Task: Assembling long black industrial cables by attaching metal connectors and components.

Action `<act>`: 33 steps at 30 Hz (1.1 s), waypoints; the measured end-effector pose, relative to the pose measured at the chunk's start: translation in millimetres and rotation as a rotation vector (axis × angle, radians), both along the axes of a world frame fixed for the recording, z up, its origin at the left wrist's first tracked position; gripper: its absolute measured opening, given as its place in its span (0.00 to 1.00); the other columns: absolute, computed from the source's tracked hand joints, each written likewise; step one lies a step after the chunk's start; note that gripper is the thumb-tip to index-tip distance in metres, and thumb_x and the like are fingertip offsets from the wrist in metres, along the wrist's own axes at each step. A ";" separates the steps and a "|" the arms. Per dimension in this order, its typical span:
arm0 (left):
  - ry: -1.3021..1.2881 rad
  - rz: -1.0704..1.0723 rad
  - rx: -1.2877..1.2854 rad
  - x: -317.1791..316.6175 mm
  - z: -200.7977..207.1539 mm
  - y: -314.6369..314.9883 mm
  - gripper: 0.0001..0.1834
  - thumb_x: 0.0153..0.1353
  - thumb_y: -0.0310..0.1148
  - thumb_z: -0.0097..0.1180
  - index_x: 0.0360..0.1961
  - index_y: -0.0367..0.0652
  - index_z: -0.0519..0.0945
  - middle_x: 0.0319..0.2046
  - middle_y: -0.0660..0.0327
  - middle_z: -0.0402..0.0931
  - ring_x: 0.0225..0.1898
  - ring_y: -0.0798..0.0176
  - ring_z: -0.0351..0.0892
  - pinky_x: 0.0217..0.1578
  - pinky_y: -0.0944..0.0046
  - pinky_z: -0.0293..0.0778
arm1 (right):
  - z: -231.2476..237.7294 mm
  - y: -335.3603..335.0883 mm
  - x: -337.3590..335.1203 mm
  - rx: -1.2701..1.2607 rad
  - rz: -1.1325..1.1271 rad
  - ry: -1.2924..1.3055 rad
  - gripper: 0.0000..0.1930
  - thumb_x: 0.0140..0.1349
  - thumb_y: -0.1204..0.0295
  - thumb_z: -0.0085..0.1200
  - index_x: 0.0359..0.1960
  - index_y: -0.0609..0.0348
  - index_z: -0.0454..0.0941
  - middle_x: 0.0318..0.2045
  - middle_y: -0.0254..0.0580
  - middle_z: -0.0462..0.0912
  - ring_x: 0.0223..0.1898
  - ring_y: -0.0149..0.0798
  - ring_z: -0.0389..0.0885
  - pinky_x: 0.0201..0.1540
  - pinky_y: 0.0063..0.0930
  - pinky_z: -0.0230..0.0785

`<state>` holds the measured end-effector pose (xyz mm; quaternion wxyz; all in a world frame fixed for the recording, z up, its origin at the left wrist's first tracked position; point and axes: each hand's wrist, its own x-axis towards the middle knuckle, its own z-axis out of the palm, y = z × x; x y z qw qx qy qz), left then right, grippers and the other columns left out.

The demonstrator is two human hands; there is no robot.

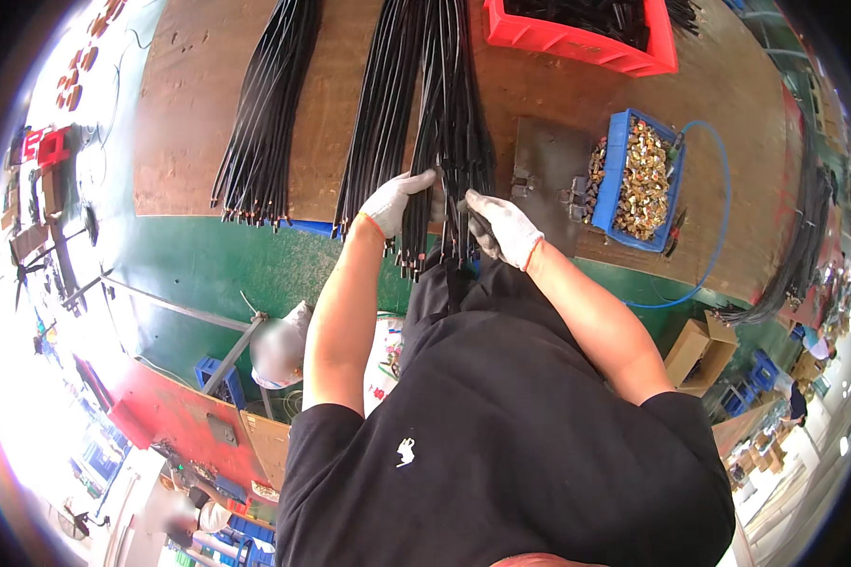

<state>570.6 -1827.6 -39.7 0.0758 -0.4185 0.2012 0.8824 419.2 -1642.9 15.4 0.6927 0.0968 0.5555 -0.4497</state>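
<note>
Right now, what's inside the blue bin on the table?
The blue bin holds a heap of small, shiny gold- and silver-toned pieces. Only the top layer shows; it covers the bin's floor and whatever lies deeper.

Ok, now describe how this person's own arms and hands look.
The left hand and right hand wear whitish gloves with orange-red trim at the wrists; the right glove's fingers look dark grey. The forearms are bare, and the sleeves are short and plain black.
</note>
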 end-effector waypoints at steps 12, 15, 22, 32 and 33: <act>0.019 0.065 -0.011 4.5 0.6 12.8 0.11 0.72 0.38 0.62 0.46 0.41 0.82 0.35 0.58 0.84 0.32 0.58 0.87 0.36 0.53 0.86 | -31.8 4.3 11.0 -0.165 -0.105 0.397 0.10 0.68 0.61 0.60 0.39 0.53 0.81 0.29 0.29 0.81 0.24 0.27 0.76 0.22 0.25 0.67; 0.054 -0.014 -0.011 4.6 -3.4 5.1 0.11 0.72 0.34 0.62 0.50 0.40 0.83 0.39 0.59 0.85 0.36 0.59 0.88 0.43 0.53 0.89 | -32.6 11.1 3.4 -0.138 -0.104 0.274 0.09 0.67 0.64 0.62 0.40 0.54 0.79 0.30 0.32 0.82 0.26 0.29 0.80 0.26 0.27 0.74; -0.030 0.121 0.131 2.3 -3.4 15.5 0.11 0.74 0.38 0.59 0.49 0.44 0.83 0.36 0.59 0.85 0.35 0.59 0.88 0.39 0.49 0.89 | -21.0 16.2 0.3 -0.072 -0.009 -0.006 0.08 0.66 0.70 0.65 0.41 0.54 0.78 0.31 0.35 0.83 0.28 0.31 0.83 0.28 0.28 0.79; 0.016 -0.023 -0.049 3.5 -3.7 17.8 0.07 0.70 0.34 0.66 0.43 0.41 0.85 0.32 0.63 0.84 0.31 0.63 0.85 0.33 0.59 0.84 | -20.5 26.4 19.5 -0.345 0.303 0.133 0.26 0.67 0.74 0.64 0.67 0.64 0.76 0.49 0.39 0.85 0.46 0.29 0.83 0.48 0.26 0.79; -0.001 -0.056 -0.081 -0.7 1.9 17.2 0.08 0.69 0.33 0.65 0.43 0.40 0.85 0.31 0.64 0.84 0.29 0.65 0.84 0.31 0.60 0.83 | -25.1 29.9 21.4 -0.366 0.365 0.209 0.28 0.67 0.75 0.64 0.69 0.64 0.74 0.52 0.40 0.85 0.46 0.28 0.81 0.49 0.25 0.77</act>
